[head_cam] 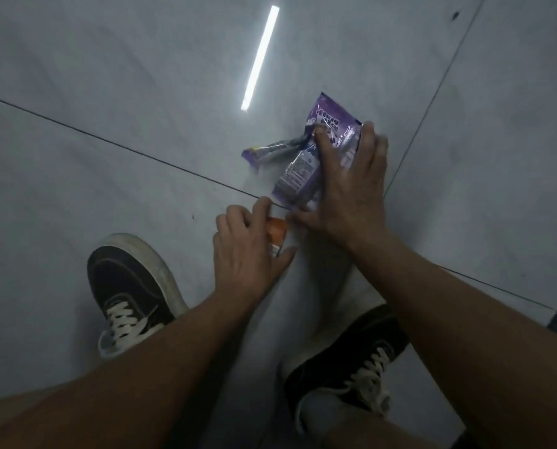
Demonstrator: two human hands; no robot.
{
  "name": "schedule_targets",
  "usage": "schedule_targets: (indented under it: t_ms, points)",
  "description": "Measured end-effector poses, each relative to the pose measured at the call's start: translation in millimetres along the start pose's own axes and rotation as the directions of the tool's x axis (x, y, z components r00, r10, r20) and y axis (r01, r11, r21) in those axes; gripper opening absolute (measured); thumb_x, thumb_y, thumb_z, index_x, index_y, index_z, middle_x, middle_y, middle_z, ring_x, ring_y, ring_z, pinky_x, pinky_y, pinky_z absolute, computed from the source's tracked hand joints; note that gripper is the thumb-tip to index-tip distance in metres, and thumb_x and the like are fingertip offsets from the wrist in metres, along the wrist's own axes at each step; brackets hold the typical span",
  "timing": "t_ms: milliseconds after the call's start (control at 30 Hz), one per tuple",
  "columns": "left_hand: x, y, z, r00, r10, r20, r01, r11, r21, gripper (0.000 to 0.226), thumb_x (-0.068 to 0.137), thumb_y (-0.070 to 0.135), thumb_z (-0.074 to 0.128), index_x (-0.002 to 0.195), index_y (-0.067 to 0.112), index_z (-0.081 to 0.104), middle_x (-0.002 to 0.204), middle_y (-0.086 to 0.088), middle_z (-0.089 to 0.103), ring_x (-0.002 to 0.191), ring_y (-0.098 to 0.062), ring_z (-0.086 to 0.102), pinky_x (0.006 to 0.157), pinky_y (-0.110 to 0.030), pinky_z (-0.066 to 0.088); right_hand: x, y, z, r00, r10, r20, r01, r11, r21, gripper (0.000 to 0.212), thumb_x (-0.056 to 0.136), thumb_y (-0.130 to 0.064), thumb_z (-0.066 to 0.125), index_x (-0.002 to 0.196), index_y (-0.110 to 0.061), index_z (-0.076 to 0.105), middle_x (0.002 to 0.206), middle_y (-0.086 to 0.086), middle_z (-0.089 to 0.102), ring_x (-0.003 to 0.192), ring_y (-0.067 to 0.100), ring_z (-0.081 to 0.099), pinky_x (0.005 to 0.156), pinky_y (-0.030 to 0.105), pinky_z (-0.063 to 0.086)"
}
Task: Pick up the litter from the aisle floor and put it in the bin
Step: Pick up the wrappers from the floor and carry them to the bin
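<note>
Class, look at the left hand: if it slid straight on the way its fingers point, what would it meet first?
The left hand, gripping a small orange packet, points up and right. It would probably meet the near end of the purple wrapper under the right hand, though height above the floor is unclear.

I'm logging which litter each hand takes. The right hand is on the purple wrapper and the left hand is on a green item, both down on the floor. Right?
Not quite. In the head view the item under the left hand is orange, not green. The rest holds: the right hand is on the purple wrapper, both down on the floor.
</note>
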State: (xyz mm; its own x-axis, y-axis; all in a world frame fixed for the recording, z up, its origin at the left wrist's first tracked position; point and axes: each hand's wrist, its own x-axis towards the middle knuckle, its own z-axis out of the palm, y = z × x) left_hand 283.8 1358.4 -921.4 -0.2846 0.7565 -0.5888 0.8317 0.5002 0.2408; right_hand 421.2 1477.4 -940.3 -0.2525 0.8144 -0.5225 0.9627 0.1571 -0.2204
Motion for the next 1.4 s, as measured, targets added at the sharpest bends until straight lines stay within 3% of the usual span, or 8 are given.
schedule_targets:
  t_ms: [67,133,267,500,667,900,1133,1400]
  points:
    - [-1,1,1,1.0,0.022,0.016,-0.021,0.997,-0.068,0.064,0.077,0.045,0.075,0.129,0.028,0.042,0.114,-0.004,0.043,0.1,-0.024,0.048,0.075,-0.041,0.053,0,-3,0,0.999,-0.028,-0.045,0.027,0.999,-0.018,0.118,0.064,-0.076,0.071,0.158,-0.03,0.019,0.151,0.028,0.027,0.141,0.049,0.023,0.115,0.057,0.03]
    - [-4,3,-4,0.998,-0.022,0.06,0.031,0.99,-0.139,0.054,0.081,0.034,0.076,0.124,0.026,0.045,0.117,-0.004,0.042,0.095,-0.026,0.055,0.072,-0.04,0.055,-8,-11,-5,0.997,-0.039,-0.065,0.038,0.999,-0.011,0.102,0.074,-0.049,0.079,0.156,-0.021,0.027,0.131,0.022,0.045,0.123,0.04,0.041,0.095,0.046,0.045]
    - [-19,11,-34,0.992,-0.113,0.05,0.121,0.972,-0.202,0.049,0.084,0.039,0.074,0.121,0.027,0.044,0.119,-0.002,0.038,0.085,-0.03,0.061,0.071,-0.042,0.055,-33,-21,-28,0.995,0.099,0.01,-0.099,0.989,0.109,0.074,0.087,-0.028,0.07,0.15,-0.021,0.032,0.119,0.014,0.048,0.097,0.032,0.055,0.066,0.035,0.039]
    - [-81,52,-147,0.989,-0.146,0.0,0.142,0.967,-0.212,0.063,0.085,0.039,0.069,0.137,0.027,0.036,0.127,-0.004,0.039,0.092,-0.03,0.062,0.074,-0.046,0.057,-124,-47,-124,0.981,0.19,0.035,-0.193,0.969,0.154,0.063,0.085,-0.024,0.068,0.141,-0.019,0.039,0.118,0.011,0.047,0.09,0.032,0.058,0.063,0.033,0.035]
    - [-143,95,-250,0.997,-0.069,-0.023,0.063,0.978,-0.197,0.063,0.087,0.039,0.067,0.141,0.029,0.036,0.127,-0.001,0.043,0.091,-0.019,0.058,0.069,-0.032,0.048,-194,-72,-228,0.974,0.222,0.055,-0.228,0.948,0.224,0.063,0.086,-0.025,0.072,0.14,-0.019,0.04,0.119,0.008,0.053,0.094,0.026,0.06,0.068,0.032,0.046]
    - [-244,167,-417,0.993,0.114,0.018,-0.11,0.984,-0.142,0.061,0.085,0.04,0.06,0.139,0.036,0.031,0.114,-0.001,0.044,0.083,-0.024,0.061,0.067,-0.038,0.055,-289,-100,-400,0.993,0.088,0.079,-0.11,0.929,0.352,0.055,0.083,-0.021,0.067,0.134,-0.021,0.045,0.117,0.003,0.055,0.094,0.022,0.058,0.077,0.038,0.054]
    - [-324,239,-579,0.974,0.229,-0.005,-0.228,0.973,0.029,0.084,0.075,0.036,0.073,0.147,0.025,0.03,0.118,-0.003,0.047,0.093,-0.028,0.062,0.068,-0.036,0.049,-378,-110,-571,0.991,0.133,-0.02,-0.114,0.907,0.405,0.049,0.091,-0.022,0.063,0.134,-0.017,0.042,0.124,0.006,0.055,0.091,0.02,0.058,0.066,0.028,0.042]
    - [-392,300,-704,0.907,0.4,-0.134,-0.395,0.916,0.066,0.073,0.077,0.025,0.068,0.141,0.028,0.034,0.119,0.001,0.055,0.085,-0.022,0.059,0.065,-0.032,0.043,-452,-117,-686,0.95,0.259,-0.172,-0.165,0.889,0.428,0.038,0.093,-0.023,0.06,0.12,-0.019,0.034,0.112,0.007,0.056,0.077,0.022,0.05,0.06,0.032,0.039]
